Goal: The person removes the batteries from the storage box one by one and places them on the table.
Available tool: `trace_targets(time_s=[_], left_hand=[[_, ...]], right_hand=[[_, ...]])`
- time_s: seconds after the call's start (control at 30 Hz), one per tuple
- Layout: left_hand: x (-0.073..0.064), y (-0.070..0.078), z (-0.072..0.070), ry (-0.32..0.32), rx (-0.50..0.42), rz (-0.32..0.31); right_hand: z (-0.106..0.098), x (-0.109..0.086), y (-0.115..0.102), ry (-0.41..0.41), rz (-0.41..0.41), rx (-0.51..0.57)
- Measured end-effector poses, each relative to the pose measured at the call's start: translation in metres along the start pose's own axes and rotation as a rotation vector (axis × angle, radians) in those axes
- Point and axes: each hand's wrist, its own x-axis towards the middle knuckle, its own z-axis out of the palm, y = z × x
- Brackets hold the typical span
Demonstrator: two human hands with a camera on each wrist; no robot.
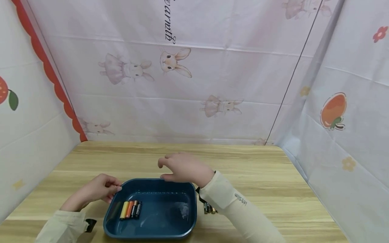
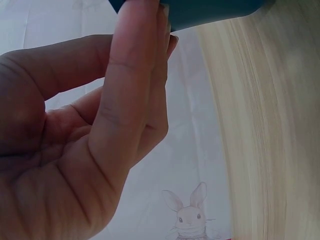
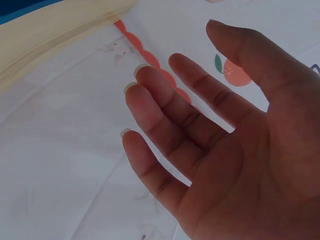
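A dark blue rectangular tray (image 1: 158, 233) with rounded corners sits near the front of the wooden table. Several batteries lie side by side in its left part, among them a yellow battery (image 1: 124, 210), an orange battery (image 1: 129, 209) and black ones. My left hand (image 1: 101, 189) pinches the tray's left rim between thumb and fingers; the left wrist view shows the fingertips at the blue wall (image 2: 210, 12). Over the tray's far rim hovers my right hand (image 1: 185, 168), its fingers loosely bent and holding nothing, as the right wrist view also shows.
More batteries (image 1: 208, 208) lie on the table right of the tray, partly hidden by my right sleeve (image 1: 234, 202). The wooden table (image 1: 258, 168) ends at white cloth walls (image 1: 194, 118) printed with rabbits and fruit, standing behind it and on both sides.
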Motion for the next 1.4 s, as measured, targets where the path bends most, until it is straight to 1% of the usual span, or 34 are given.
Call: trace_targets(time_s=[0.3,0.4,0.5,0.67,0.77,0.9,1.0,1.2,1.4], left_hand=[[-0.005,0.003,0.001,-0.011,-0.006,-0.006],[-0.006,0.004,0.002,-0.016,-0.011,-0.008],[-0.005,0.002,0.0,-0.02,-0.017,-0.001],[-0.003,-0.001,-0.002,-0.027,-0.026,0.009],[-0.002,-0.001,-0.003,-0.034,-0.032,0.009],[0.0,-0.002,-0.004,-0.047,-0.043,0.021],[-0.002,0.0,-0.003,-0.048,-0.042,0.035],[-0.005,0.001,0.001,-0.035,-0.03,0.032],[-0.008,0.002,0.005,-0.017,-0.017,0.011]], right_hand=[[-0.007,0.016,-0.021,-0.029,-0.045,-0.02],[-0.007,0.023,-0.028,-0.043,-0.052,-0.024],[-0.003,0.033,-0.034,-0.076,-0.045,-0.035],[0.01,0.046,-0.046,-0.13,-0.048,-0.086],[0.018,0.052,-0.05,-0.153,-0.064,-0.083],[0.028,0.06,-0.053,-0.212,-0.05,-0.057],[0.036,0.064,-0.057,-0.257,-0.039,-0.067],[0.051,0.068,-0.068,-0.324,-0.051,-0.116],[0.066,0.07,-0.08,-0.365,-0.005,-0.155]])
